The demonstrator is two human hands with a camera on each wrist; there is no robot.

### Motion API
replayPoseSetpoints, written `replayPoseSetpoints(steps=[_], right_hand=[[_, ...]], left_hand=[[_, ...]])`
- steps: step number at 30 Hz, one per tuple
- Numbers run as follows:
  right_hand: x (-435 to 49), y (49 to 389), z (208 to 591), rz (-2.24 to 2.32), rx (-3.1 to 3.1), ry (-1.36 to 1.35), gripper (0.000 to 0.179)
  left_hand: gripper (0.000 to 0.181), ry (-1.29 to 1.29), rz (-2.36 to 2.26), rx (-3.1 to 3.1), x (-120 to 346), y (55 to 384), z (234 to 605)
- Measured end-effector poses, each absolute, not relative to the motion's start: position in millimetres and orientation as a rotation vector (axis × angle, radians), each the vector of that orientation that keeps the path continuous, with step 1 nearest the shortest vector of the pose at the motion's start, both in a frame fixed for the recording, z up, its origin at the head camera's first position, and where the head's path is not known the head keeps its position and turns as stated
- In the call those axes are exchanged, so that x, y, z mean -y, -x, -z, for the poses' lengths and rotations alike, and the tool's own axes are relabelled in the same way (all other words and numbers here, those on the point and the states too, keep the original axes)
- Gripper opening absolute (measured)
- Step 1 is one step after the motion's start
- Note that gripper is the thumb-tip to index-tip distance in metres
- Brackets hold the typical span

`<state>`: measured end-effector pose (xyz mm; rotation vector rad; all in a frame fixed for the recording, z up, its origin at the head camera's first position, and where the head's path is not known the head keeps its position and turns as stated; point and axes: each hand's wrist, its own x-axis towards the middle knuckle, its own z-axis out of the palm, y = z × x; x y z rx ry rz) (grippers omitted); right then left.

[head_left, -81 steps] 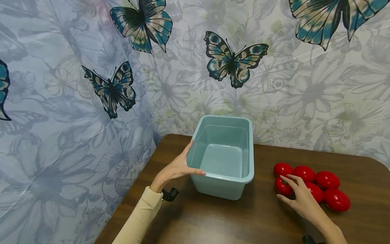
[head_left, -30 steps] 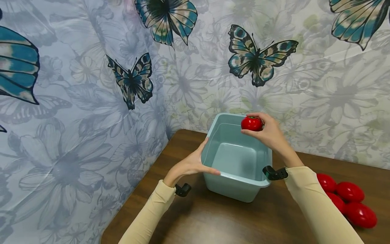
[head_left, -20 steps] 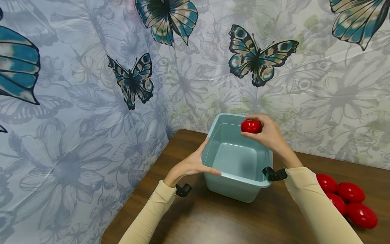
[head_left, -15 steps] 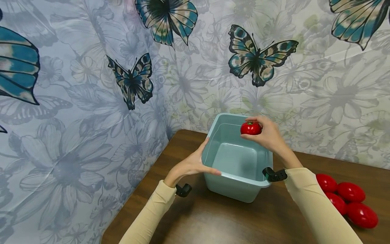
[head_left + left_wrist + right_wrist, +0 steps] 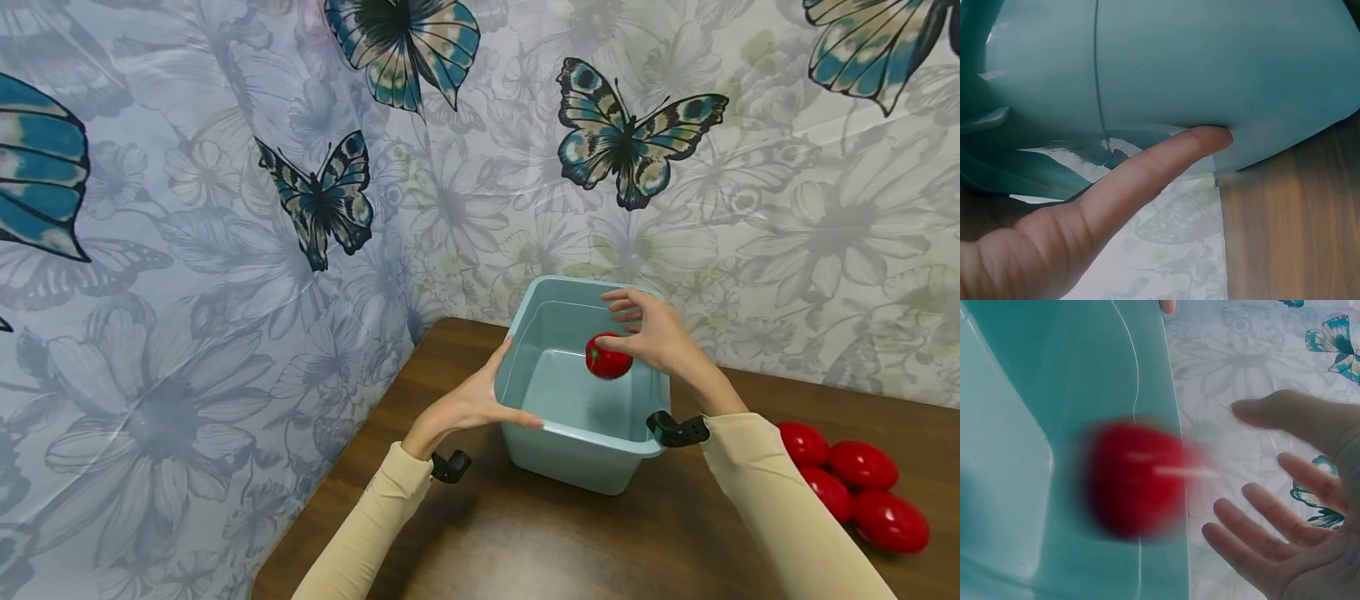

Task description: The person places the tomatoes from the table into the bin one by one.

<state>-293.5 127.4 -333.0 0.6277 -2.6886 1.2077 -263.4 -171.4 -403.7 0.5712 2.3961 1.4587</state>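
A red tomato (image 5: 609, 362) with a green stem drops inside the light teal plastic bin (image 5: 562, 463). In the right wrist view the tomato (image 5: 1135, 481) is blurred and apart from the fingertips. Above it, over the bin's right side, my right hand (image 5: 654, 335) is spread with nothing in its grasp. My left hand (image 5: 467, 410) rests at the bin's near left corner, thumb along the front rim and a finger up the left side. The left wrist view has one straight finger (image 5: 1147, 172) against the bin's wall (image 5: 1197, 69).
Several more red tomatoes (image 5: 862, 465) lie grouped on the brown wooden table (image 5: 510, 542) at the right, partly hidden by the right sleeve (image 5: 780, 492). A butterfly-patterned cloth (image 5: 480, 208) hangs close behind the bin and along the table's left edge.
My right hand took a tomato from the group, carried it left over the bin, lowered it slightly and let go. The tomato has dropped below the fingers. The left hand stayed on the bin.
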Motion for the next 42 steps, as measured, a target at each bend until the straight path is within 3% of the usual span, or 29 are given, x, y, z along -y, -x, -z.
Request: replayPoseSetpoints(steps=[12, 20, 28, 42], right_hand=[[-155.3, 284.8, 333.2, -1.280, 2.633, -0.672, 0.065], [-226.0, 259.8, 345.6, -1.278, 2.625, -0.502, 0.066], [-300.8, 226.6, 385.4, -1.283, 2.611, -0.351, 0.063], [-308.7, 242.6, 455.4, -1.258, 2.731, -0.332, 0.070]], left_hand=[[0.143, -0.607, -1.443, -2.393, 168.7, 265.7, 402.7], [0.141, -0.636, -1.469, -2.363, 158.5, 269.8, 406.2], [0.141, -0.645, -1.485, -2.380, 168.7, 269.2, 402.6], [0.142, -0.634, -1.487, -2.382, 166.2, 269.8, 403.1]])
